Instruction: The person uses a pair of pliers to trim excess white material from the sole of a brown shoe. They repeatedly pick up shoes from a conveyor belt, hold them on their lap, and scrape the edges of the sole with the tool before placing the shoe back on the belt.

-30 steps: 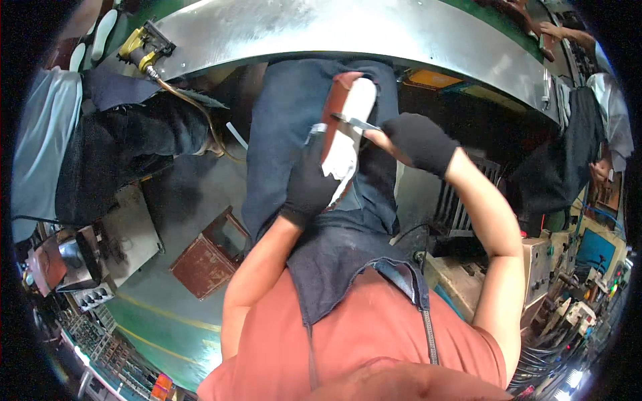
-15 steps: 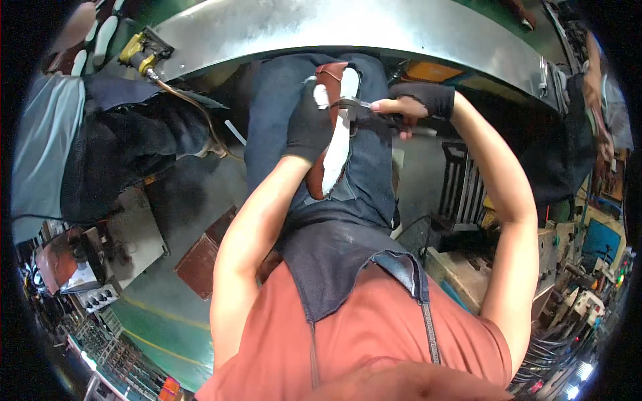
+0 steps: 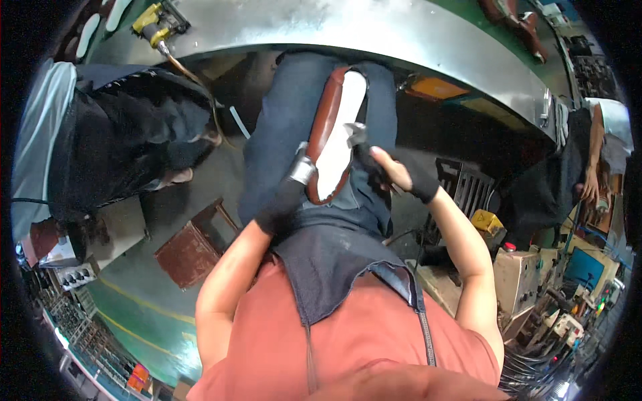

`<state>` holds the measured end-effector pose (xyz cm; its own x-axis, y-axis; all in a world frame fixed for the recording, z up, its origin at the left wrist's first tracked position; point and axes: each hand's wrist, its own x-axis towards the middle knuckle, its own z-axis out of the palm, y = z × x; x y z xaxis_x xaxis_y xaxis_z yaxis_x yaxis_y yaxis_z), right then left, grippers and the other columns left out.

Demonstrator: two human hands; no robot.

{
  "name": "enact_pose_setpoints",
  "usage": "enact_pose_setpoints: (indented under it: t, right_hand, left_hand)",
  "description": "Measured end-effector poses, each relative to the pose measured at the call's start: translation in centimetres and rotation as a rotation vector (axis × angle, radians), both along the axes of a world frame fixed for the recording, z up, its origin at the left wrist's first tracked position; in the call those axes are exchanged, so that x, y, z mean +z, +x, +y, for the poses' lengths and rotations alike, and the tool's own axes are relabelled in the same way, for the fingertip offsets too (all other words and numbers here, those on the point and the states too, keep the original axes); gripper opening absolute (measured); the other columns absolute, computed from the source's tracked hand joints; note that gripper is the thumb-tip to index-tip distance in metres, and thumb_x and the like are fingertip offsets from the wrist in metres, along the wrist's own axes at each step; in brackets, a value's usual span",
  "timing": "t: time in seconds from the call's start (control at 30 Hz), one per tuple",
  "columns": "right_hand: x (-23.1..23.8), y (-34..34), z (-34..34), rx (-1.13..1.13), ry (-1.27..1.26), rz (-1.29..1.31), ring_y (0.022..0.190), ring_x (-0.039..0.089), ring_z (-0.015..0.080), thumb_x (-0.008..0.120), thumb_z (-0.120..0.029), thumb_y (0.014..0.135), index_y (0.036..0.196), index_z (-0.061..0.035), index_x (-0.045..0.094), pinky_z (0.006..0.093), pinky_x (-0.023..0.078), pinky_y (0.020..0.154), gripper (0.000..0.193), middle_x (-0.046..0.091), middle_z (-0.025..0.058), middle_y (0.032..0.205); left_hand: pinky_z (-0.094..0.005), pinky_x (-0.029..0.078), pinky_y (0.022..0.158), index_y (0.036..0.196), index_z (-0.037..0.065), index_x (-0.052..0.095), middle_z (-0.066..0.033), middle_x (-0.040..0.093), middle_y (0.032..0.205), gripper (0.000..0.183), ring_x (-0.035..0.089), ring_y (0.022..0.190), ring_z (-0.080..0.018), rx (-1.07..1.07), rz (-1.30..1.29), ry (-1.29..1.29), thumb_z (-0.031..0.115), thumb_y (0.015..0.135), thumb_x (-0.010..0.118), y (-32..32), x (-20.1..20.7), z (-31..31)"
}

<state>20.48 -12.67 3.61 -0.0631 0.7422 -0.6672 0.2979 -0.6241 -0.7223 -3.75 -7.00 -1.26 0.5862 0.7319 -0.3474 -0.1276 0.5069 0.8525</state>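
Observation:
A brown leather shoe upper (image 3: 325, 121) lies lengthwise on my lap with its white underside (image 3: 342, 113) facing up, the leather wrapped along its left edge. My left hand (image 3: 286, 195), in a dark glove with pale wrapping on a finger, is closed on the shoe's left side near its lower end; some fingers are hidden. In my gloved right hand (image 3: 396, 172) are pincers (image 3: 359, 135) with a metal head and dark handles. Their head is over the right edge of the white underside; whether it touches the shoe I cannot tell.
A metal bench (image 3: 287, 25) curves across in front of my knees. On its left lies a yellow air tool (image 3: 156, 28) with a hose. Co-workers sit on both sides. A brown wooden stool (image 3: 190, 250) stands left, a slatted chair (image 3: 468, 190) right, near machines.
My left hand has slid down the shoe toward its lower end. The pincers have come away from the shoe's middle right edge and lower, nearer to me, with my right hand still around them.

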Motion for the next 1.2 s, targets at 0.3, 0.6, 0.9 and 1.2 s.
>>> enact_pose_setpoints:
  t: [0.3, 0.6, 0.9, 1.2]
  right_hand:
    - [6.9, 0.1, 1.7, 0.185, -0.03, -0.173, 0.06, 0.051, 0.0078, 0.044, -0.046, 0.096, 0.078, -0.0031, 0.058, 0.025, 0.043, 0.054, 0.049, 0.052, 0.001, 0.065]
    - [1.8, -1.3, 1.4, 0.317, 0.066, -0.318, 0.07, 0.059, 0.0232, 0.043, -0.042, 0.096, 0.092, 0.0021, 0.061, 0.0368, 0.045, 0.063, 0.048, 0.062, 0.0184, 0.077]
    - [10.4, -4.1, 1.3, 0.313, 0.372, -0.135, 0.058, 0.046, 0.0155, 0.05, -0.028, 0.094, 0.085, 0.0002, 0.055, 0.0309, 0.04, 0.057, 0.03, 0.049, 0.0085, 0.064]
    - [-0.8, -1.7, -1.8, 0.044, 0.336, -0.367, 0.061, 0.057, 0.0296, 0.047, -0.036, 0.095, 0.084, 0.0034, 0.059, 0.0372, 0.043, 0.059, 0.042, 0.057, 0.0225, 0.069]
  left_hand:
    - [-0.0457, 0.046, 0.076, 0.11, 0.003, 0.049, -0.0269, 0.061, 0.098, 0.05, 0.06, 0.093, -0.0419, -0.107, 0.791, 0.391, 0.047, 0.088, 0.053, 3.6, 0.3, 1.9]
    - [-0.0328, 0.041, 0.098, 0.132, 0.002, 0.042, -0.011, 0.055, 0.119, 0.04, 0.052, 0.111, -0.019, -0.113, 0.068, -0.086, 0.022, 0.097, 0.043, 0.6, -0.8, 0.9]
    - [-0.0447, 0.047, 0.066, 0.113, 0.002, 0.047, -0.0258, 0.062, 0.085, 0.043, 0.062, 0.08, -0.0417, 0.1, 0.527, 0.475, 0.03, 0.084, 0.062, 1.4, -10.0, -2.0]
    - [-0.0417, 0.04, 0.097, 0.139, -0.001, 0.018, -0.0276, 0.041, 0.132, 0.099, 0.046, 0.121, -0.0371, -0.168, 0.413, 0.681, 0.045, 0.072, 0.075, 0.6, -4.6, -0.2]
